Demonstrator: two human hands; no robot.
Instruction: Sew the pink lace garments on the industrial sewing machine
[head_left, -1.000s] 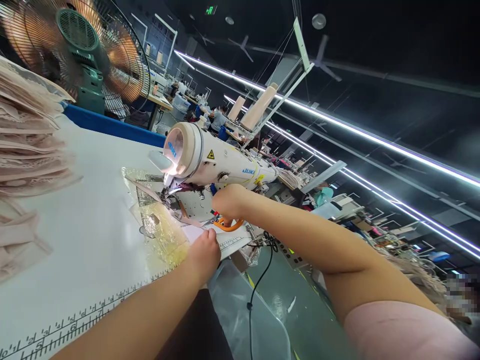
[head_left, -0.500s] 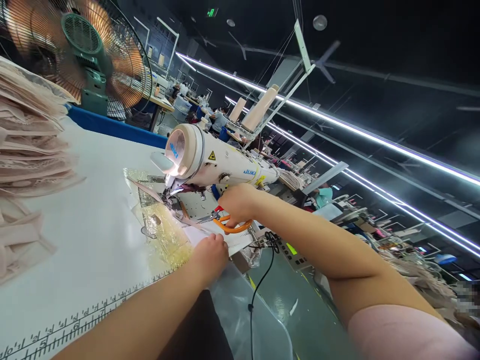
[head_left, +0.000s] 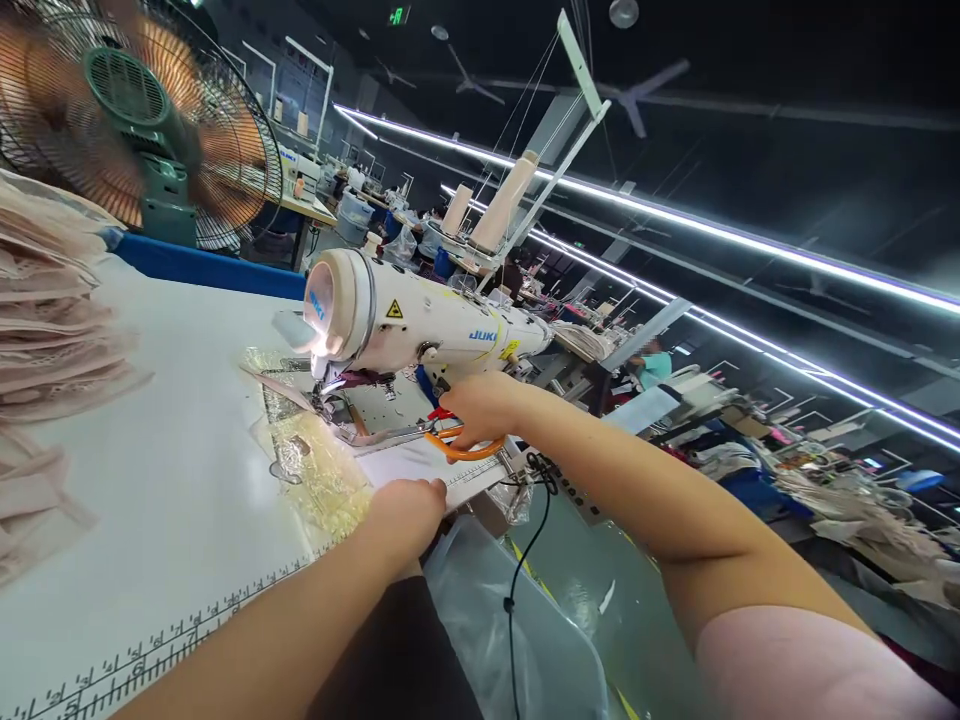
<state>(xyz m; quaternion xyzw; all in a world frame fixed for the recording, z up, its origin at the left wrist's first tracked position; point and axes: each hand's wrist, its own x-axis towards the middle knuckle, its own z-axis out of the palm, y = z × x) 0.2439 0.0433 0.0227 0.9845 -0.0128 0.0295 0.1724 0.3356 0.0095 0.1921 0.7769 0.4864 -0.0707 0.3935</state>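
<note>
My right hand point(head_left: 484, 405) is closed around the orange-handled scissors point(head_left: 466, 448), just right of the needle area. The scissor blades point left toward the sewing machine point(head_left: 420, 315). A small red piece point(head_left: 439, 413) shows by my right fingers; I cannot tell what it belongs to. A thin pinkish fabric strip point(head_left: 279, 386) runs into the machine's foot from the left. My left hand point(head_left: 409, 515) is closed at the front edge of the white table point(head_left: 202, 400); what its fingers hold, if anything, is hidden. Yellowed clear film point(head_left: 322, 470) covers the tabletop beside it.
Stacked pale pink fabric pieces point(head_left: 56, 300) lie at the left. A running fan point(head_left: 142, 130) stands behind them. Thread cones point(head_left: 504, 205) rise behind the machine. Below the table edge are a clear plastic bin point(head_left: 517, 620) and a hanging black cable point(head_left: 514, 590). A printed ruler point(head_left: 195, 635) follows the edge.
The camera view has turned slightly, shifting the machine and table left. My left hand has moved slightly down and left, away from the scissors. My right hand keeps hold of the scissors.
</note>
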